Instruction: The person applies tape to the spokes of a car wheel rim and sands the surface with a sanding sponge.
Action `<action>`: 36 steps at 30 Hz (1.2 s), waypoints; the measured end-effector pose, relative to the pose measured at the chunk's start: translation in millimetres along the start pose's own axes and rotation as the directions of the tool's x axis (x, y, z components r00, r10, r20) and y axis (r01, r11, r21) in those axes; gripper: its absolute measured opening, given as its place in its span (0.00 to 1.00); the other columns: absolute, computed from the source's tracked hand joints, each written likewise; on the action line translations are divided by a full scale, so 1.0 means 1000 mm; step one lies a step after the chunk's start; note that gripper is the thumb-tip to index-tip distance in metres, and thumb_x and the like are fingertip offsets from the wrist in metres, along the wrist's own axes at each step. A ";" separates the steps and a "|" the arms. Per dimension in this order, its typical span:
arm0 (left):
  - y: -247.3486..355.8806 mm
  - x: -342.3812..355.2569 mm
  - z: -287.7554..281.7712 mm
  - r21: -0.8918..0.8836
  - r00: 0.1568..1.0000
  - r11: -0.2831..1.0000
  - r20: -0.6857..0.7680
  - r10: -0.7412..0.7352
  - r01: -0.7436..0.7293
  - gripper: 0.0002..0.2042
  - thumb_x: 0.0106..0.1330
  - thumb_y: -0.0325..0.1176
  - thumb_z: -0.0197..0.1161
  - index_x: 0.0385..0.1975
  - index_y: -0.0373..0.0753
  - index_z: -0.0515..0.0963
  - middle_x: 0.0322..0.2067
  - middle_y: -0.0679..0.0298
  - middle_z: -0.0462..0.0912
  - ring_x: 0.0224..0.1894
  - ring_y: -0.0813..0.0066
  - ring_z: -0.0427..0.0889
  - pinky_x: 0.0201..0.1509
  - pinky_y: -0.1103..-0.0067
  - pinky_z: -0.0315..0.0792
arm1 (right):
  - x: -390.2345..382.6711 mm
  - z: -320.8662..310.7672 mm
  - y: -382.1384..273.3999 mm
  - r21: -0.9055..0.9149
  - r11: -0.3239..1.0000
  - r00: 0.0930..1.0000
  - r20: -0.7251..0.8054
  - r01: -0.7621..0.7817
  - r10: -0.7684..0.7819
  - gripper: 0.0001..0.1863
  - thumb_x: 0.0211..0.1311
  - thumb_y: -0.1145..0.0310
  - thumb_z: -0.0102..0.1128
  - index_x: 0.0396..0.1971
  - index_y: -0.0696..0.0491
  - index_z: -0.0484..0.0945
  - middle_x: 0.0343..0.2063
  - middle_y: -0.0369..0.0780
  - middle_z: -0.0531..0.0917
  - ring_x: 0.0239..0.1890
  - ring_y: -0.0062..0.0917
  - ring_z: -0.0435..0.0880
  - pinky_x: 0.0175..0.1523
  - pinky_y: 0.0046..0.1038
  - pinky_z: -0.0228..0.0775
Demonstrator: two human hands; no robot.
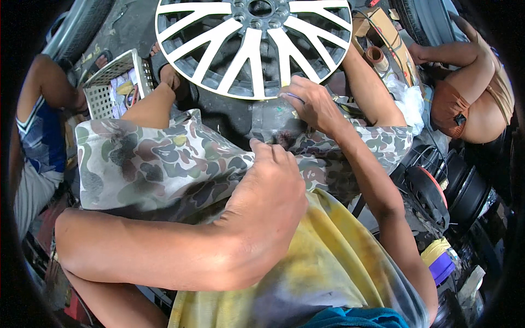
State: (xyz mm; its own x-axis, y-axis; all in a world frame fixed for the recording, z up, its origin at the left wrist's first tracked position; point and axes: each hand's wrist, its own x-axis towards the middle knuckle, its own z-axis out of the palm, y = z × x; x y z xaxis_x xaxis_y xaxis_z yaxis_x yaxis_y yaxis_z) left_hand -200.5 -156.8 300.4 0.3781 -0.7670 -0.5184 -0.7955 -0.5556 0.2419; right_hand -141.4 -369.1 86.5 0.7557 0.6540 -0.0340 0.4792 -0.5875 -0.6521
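Note:
A silver multi-spoke alloy wheel lies flat in front of me, between my knees. My right hand reaches to its near rim and pinches a small thin tool, its tip at the rim edge. My left hand rests closed on my lap, on the camouflage shorts; whether anything is under it I cannot tell. My yellow stained shirt fills the lower middle.
A white plastic basket with small items stands at the left beside a seated person in a blue top. Another person crouches at the right. A cardboard box, tape roll, dark wheels and tyres crowd the right side.

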 end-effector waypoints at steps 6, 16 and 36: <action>-0.002 0.000 -0.005 0.008 0.999 0.999 0.011 0.040 -0.040 0.11 0.63 0.34 0.61 0.38 0.34 0.85 0.38 0.58 0.81 0.46 0.64 0.79 0.58 0.69 0.72 | 0.012 0.009 0.000 0.022 0.996 0.995 0.042 0.086 -0.087 0.08 0.65 0.72 0.62 0.40 0.59 0.83 0.35 0.46 0.80 0.39 0.44 0.82 0.44 0.41 0.76; -0.001 -0.002 -0.004 0.037 1.000 0.999 -0.014 0.018 -0.017 0.10 0.62 0.33 0.62 0.37 0.37 0.85 0.36 0.60 0.81 0.45 0.65 0.79 0.56 0.70 0.72 | -0.007 0.025 -0.022 -0.037 0.999 0.997 -0.073 -0.028 0.026 0.11 0.60 0.76 0.65 0.44 0.59 0.82 0.34 0.46 0.79 0.37 0.43 0.82 0.43 0.38 0.76; -0.001 0.006 -0.008 0.070 0.996 0.995 0.065 0.068 -0.073 0.08 0.62 0.33 0.61 0.34 0.38 0.85 0.33 0.63 0.79 0.42 0.69 0.77 0.46 0.74 0.69 | -0.026 -0.031 0.032 0.419 0.711 0.730 -0.149 -0.564 0.667 0.14 0.67 0.62 0.67 0.40 0.58 0.89 0.32 0.42 0.88 0.35 0.24 0.86 0.45 0.29 0.77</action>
State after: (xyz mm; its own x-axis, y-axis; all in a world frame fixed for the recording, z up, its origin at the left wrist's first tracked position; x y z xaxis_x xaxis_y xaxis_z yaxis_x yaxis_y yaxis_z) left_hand -193.5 -163.5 303.1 0.2913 -0.7808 -0.5527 -0.8521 -0.4744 0.2211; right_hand -131.5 -419.8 90.2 0.9379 0.0142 -0.3466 -0.2726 -0.5876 -0.7619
